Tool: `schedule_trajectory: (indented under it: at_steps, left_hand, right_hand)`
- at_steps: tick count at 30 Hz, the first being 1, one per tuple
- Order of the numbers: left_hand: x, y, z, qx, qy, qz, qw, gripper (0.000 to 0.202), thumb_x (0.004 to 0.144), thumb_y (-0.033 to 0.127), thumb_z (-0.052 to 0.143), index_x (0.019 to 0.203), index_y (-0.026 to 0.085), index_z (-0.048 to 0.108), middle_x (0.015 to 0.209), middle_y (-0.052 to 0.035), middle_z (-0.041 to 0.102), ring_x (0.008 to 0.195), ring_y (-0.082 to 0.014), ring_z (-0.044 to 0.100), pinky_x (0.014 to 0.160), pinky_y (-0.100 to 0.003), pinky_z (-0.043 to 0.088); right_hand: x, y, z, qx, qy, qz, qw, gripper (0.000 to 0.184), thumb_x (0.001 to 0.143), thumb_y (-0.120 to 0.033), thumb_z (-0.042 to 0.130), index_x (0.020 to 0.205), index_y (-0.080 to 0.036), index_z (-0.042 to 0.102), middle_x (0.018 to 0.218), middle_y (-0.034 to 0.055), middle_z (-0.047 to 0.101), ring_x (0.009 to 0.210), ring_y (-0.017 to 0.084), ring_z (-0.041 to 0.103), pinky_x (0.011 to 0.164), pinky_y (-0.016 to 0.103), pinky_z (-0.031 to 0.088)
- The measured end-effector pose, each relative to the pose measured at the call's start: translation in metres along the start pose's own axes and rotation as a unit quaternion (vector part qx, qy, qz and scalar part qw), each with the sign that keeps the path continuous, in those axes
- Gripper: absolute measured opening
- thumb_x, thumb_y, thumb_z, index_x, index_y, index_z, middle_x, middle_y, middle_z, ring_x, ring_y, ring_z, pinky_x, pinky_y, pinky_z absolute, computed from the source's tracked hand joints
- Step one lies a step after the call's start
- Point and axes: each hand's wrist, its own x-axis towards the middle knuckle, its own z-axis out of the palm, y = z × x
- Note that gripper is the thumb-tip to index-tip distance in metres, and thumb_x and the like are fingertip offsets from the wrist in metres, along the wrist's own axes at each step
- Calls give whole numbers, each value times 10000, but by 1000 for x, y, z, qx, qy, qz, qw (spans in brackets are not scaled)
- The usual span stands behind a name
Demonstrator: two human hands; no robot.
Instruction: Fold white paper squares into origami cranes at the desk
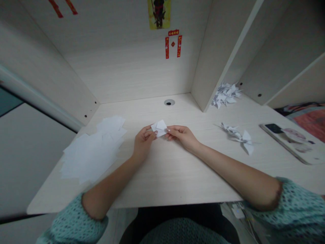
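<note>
Left hand (143, 145): one
Right hand (185, 137): one
Folded paper (159, 124) held: one
Phone (291, 144): one
Paper cluster (237, 136) beside phone: one, pieces unclear
Paper heap (226, 95): one, pieces uncountable
Sheet pile (92, 152): one, sheets overlapping, uncountable
Yellow picture (159, 13): one
Red strips (56, 8), upper left: two
Red decorations (173, 33) below yellow picture: four
Desk hole (169, 102): one

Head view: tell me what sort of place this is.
Probably a personal desk nook, perhaps in a study or dormitory: a pale desktop with a round cable hole, red stickers on the back panel, and a phone lying toward the right.
</note>
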Motion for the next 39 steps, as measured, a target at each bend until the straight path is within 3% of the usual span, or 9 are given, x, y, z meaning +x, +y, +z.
schedule_trajectory:
  at_steps: [5,9,12,16,20,23,25,32,39]
  left_hand:
    - [-3,-2,0,30,-31,27,999,445,735,371,689,1121,174,592,868,-42,730,813,-171,669,805,-305,515]
    - [-3,3,0,56,-35,33,997,539,744,337,688,1235,209,508,1147,-93,647,894,-164,666,823,-281,496]
    - [-4,7,1,87,-16,35,995,601,725,329,708,1269,225,474,1123,-83,633,819,-140,667,735,-244,499]
    - [-7,11,4,90,-37,25,995,625,705,312,727,1278,236,489,823,-11,686,738,-134,657,706,-242,496]
    - [-10,14,5,65,-67,29,995,493,682,289,743,1153,220,615,878,-32,720,803,-158,672,786,-287,503]
    - [-9,14,4,64,-61,44,995,308,678,283,746,973,202,704,905,-44,732,854,-179,675,834,-309,497]
    - [-9,13,2,54,-53,44,996,287,676,281,746,950,203,716,898,-47,739,857,-188,678,834,-321,502]
    - [-10,13,0,85,-11,57,995,195,701,302,722,877,221,742,877,-33,745,807,-184,687,818,-323,516]
    - [-14,20,3,127,11,75,989,174,749,357,675,854,240,751,931,-32,742,892,-204,675,869,-341,499]
  right_hand:
    - [-4,-1,6,-40,13,-22,999,236,611,-352,787,669,-140,700,618,25,698,544,96,596,607,240,476]
    - [-4,2,4,-106,57,-93,988,227,652,-375,756,699,-157,712,635,37,711,555,124,615,580,252,476]
    - [-7,2,-1,-227,103,-203,947,199,704,-368,723,802,-196,747,758,55,741,648,165,654,624,284,496]
    - [-11,-2,-6,-343,99,-325,876,140,781,-267,664,891,-256,751,872,42,747,785,187,680,724,305,513]
    - [-13,-4,-5,-360,101,-360,855,158,792,-224,653,911,-267,747,858,32,747,790,182,683,736,308,524]
    - [-13,-4,-3,-338,98,-361,864,154,772,-251,681,909,-273,748,858,33,747,791,186,684,742,316,532]
    - [-12,-4,-2,-310,85,-347,881,151,742,-277,712,887,-271,752,869,35,747,807,192,685,756,320,534]
    - [-9,-3,-1,-211,73,-225,948,131,684,-320,748,784,-238,759,817,38,752,785,199,695,764,326,541]
    - [-10,-4,0,-206,67,-214,952,124,692,-336,733,758,-232,753,813,40,750,790,198,693,778,336,536]
